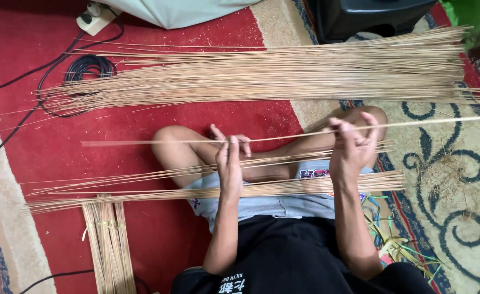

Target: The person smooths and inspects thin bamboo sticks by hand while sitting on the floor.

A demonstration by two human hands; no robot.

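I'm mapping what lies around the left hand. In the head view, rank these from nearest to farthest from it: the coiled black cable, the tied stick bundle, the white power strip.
From the left hand:
1. Tied stick bundle, lower left.
2. Coiled black cable, upper left.
3. White power strip, top left edge.

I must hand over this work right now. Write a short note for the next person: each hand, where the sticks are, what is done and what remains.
Left hand: pinches one thin long stick, held level over the knees.
Right hand: holds the same stick further along; its end runs off to the right.
Big loose pile of sticks: on the carpet ahead of the legs.
Smaller layer of sticks: lies across the lap.
Tied bundle: on the red carpet at the left side.
Done: one bundle is tied.
Left: the big pile is still loose; the stick in hand is not yet put down.
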